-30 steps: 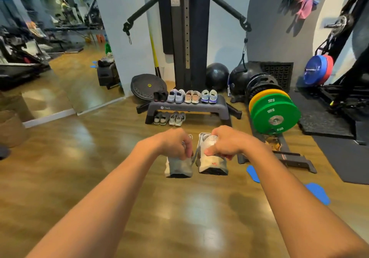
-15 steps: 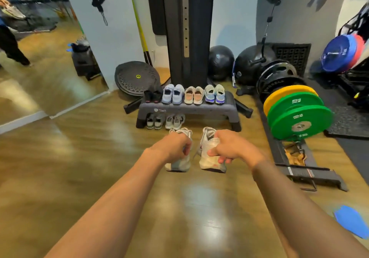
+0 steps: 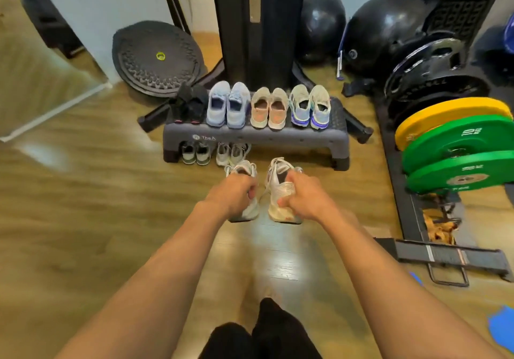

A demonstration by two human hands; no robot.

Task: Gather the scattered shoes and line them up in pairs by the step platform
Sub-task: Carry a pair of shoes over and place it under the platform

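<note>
My left hand (image 3: 233, 193) grips a pale grey sneaker (image 3: 244, 171) by its heel. My right hand (image 3: 301, 197) grips its mate, a white sneaker (image 3: 279, 172) with a stained sole. Both shoes hang toe-forward just in front of the grey step platform (image 3: 278, 140). On top of the platform stand several pairs: black (image 3: 190, 105), light blue (image 3: 229, 105), beige (image 3: 268, 108) and grey with purple soles (image 3: 310, 107). Under its left part sit two more pairs, a grey-green pair (image 3: 196, 153) and a whitish pair (image 3: 230, 151). The space under the right part is dark.
A black cable-machine column (image 3: 256, 25) rises behind the platform. A balance disc (image 3: 155, 58) leans at left, black balls (image 3: 322, 22) sit behind. Green and yellow weight plates (image 3: 456, 147) on a rack stand right. Wooden floor (image 3: 83, 219) spreads left; my dark-clad legs (image 3: 261, 333) show below.
I have come closer to the platform and the view has tipped down. Both hands keep their grip on the two sneakers, which now hang just before the platform's front.
</note>
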